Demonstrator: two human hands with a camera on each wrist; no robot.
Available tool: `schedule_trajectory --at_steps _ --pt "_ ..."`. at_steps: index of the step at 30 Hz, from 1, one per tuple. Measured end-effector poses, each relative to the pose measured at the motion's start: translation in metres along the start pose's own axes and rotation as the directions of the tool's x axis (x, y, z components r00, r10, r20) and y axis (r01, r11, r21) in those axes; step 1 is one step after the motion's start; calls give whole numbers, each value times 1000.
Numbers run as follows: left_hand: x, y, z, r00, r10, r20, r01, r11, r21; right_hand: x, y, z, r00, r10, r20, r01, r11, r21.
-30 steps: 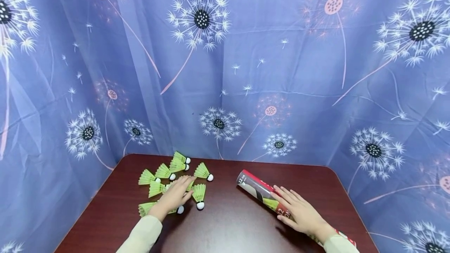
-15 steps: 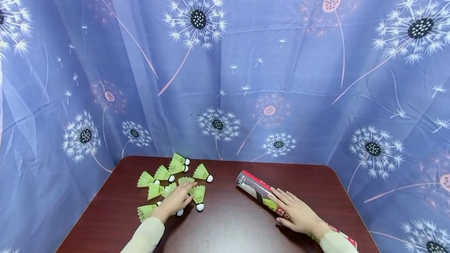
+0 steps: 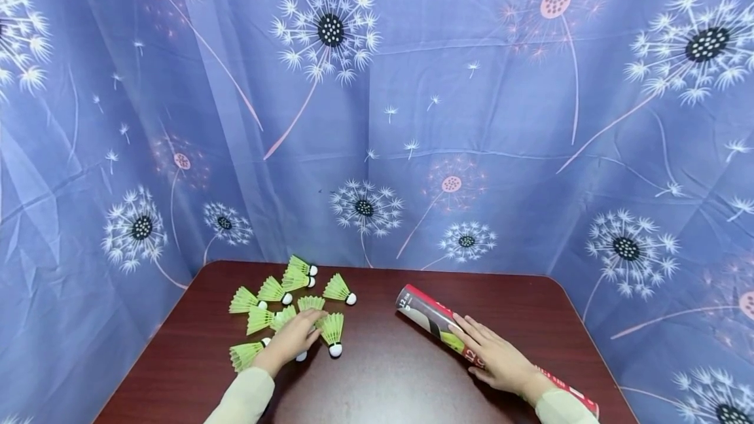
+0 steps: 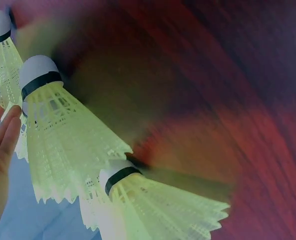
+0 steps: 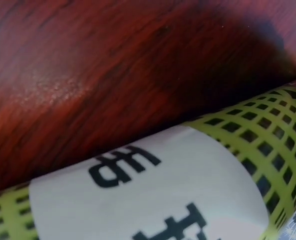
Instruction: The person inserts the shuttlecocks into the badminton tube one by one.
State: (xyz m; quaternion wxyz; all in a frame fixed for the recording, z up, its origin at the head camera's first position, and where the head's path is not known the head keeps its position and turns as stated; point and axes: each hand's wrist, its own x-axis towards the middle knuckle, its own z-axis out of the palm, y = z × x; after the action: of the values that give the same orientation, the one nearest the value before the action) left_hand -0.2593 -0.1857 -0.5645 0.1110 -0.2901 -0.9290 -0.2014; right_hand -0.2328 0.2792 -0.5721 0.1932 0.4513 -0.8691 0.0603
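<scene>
Several yellow-green shuttlecocks (image 3: 273, 290) with white tips lie scattered on the left half of the table. Among them rests my left hand (image 3: 291, 339), palm down with extended fingers, beside a shuttlecock (image 3: 332, 328) whose tip points toward me. The left wrist view shows its fingertips (image 4: 8, 125) right at the skirt of another shuttlecock (image 4: 63, 135). Part of the pile is hidden under this hand. On the right, my right hand (image 3: 498, 360) lies flat across a red and grey printed tube (image 3: 425, 313), fingers extended. The right wrist view shows the tube's white label (image 5: 152, 185) and green mesh pattern.
Beneath everything is a dark reddish-brown table (image 3: 383, 371) with rounded back corners. A blue curtain (image 3: 412, 214) with dandelion prints hangs close behind the table and along both sides. The tube lies diagonally, its near end toward the right front.
My left hand has shifted slightly toward me, uncovering more of the shuttlecocks beyond its fingers. More red of the tube shows near my right wrist; that hand stays on the tube.
</scene>
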Motion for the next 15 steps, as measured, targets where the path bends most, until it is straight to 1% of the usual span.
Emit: schedule_trajectory --at_steps 8,15 --pt "-4 -2 5 998 9 -62 -10 1000 -21 0 -2 0 1000 -10 7 9 1000 17" --pt "-5 -5 6 997 1 -81 -8 996 -88 0 -4 -2 999 -33 -4 33 998 54"
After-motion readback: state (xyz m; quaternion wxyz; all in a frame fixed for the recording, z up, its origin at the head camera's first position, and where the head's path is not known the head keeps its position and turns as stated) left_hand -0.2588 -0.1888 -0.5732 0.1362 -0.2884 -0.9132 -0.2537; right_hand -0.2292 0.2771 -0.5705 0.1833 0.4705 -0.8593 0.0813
